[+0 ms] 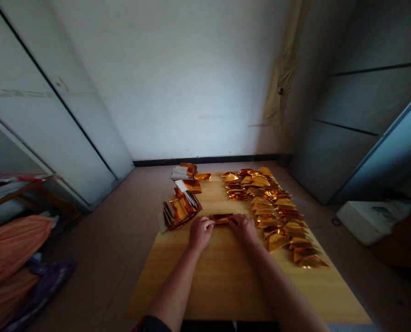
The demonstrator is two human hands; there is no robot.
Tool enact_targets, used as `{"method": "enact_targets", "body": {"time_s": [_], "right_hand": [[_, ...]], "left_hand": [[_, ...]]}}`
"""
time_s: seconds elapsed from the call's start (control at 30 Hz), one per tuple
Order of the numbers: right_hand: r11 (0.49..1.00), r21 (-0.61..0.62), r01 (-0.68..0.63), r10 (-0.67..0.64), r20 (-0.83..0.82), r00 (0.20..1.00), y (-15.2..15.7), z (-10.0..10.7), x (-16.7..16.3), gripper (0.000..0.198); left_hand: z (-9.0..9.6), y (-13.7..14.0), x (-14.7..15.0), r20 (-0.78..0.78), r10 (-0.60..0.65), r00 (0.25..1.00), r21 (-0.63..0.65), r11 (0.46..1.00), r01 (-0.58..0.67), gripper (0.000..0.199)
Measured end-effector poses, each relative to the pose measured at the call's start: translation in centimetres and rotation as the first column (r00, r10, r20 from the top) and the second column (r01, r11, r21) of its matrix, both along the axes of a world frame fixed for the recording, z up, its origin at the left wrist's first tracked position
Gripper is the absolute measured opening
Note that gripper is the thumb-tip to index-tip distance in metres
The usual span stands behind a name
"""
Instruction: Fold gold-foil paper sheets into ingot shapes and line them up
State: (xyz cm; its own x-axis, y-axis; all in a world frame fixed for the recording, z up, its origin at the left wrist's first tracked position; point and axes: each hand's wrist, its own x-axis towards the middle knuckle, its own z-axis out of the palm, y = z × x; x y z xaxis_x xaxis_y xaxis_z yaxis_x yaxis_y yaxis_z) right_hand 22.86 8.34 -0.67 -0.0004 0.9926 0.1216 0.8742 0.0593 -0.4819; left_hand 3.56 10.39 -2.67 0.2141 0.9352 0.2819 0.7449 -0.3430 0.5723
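A small sheet of shiny gold foil paper (pixel 221 220) lies on the wooden table (pixel 222 276), partly folded along its length. My left hand (pixel 202 230) pinches its left end, and my right hand (pixel 244 228) has its fingers closed on the right end. Left of my hands sits a loose stack of gold foil sheets (pixel 181 210) with pale backs. To the right, rows of folded gold foil pieces (pixel 274 212) stand and overlap along the table's side.
More foil sheets (pixel 184 171) and a folded gold piece (pixel 202 176) lie at the table's far edge. A white wall rises beyond. Cabinets (pixel 70 106) stand left, a grey cabinet (pixel 350 115) right. A white box (pixel 361 221) and orange cloth (pixel 15 249) flank the table.
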Motion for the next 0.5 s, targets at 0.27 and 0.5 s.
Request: {"method": "enact_targets", "body": {"time_s": [0.27, 0.5], "right_hand": [[0.999, -0.020, 0.034, -0.033, 0.072, 0.997, 0.3, 0.6, -0.5, 0.020], [0.996, -0.044, 0.073, -0.067, 0.126, 0.990, 0.4, 1.1, -0.7, 0.019]], "left_hand": [[0.7, 0.0, 0.3, -0.017, 0.047, 0.999, -0.055, 0.997, -0.047, 0.024], [1.4, -0.1, 0.9, -0.101, 0.083, 0.991, -0.086, 0.992, -0.092, 0.027]]}}
